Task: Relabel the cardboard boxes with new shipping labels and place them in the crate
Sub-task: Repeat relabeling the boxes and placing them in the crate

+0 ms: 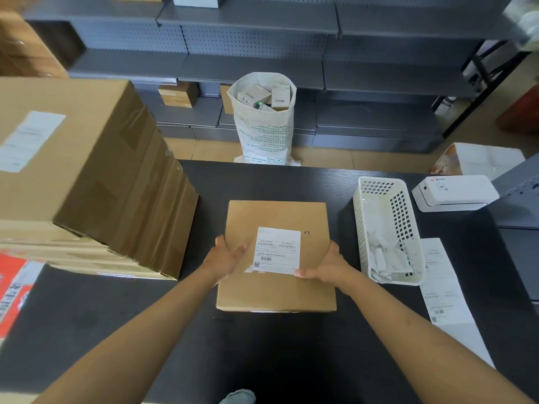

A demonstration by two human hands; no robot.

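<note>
Hands, head view: left hand [230, 255] grips the left edge of a flat cardboard box [277, 290], fingers laid over the top face; right hand [325, 265] grips the right edge, thumb on top near the lower corner of the label. Both hands hold the box; neither is free.

Cardboard box: flat, square, near the middle of the dark table [291, 360]. Whether it rests on the table or is lifted slightly cannot be told.

Label [277, 250]: white, printed, with barcode and square code, stuck on the top face, slightly skewed. A scrap of white shows at its lower left corner, possibly older label beneath.

Basket [379, 196]: white, perforated, to the right of the box, holding crumpled paper scraps.

Label strip [446, 293]: long printed paper lying flat on the table, right of the basket.

Printer [455, 192]: small, white, at the far right of the table.

Large cartons [87, 170]: stacked at the left, close beside the box.

Sack [264, 118]: white, open, on the floor beyond the table, holding small boxes.

Risks, as judged: the left thumb and right thumb sit close to the label edges, so sliding the grip could lift a corner. No crate is clearly identifiable; the scrap basket might be mistaken for it. Swinging the box left could strike the cartons.
</note>
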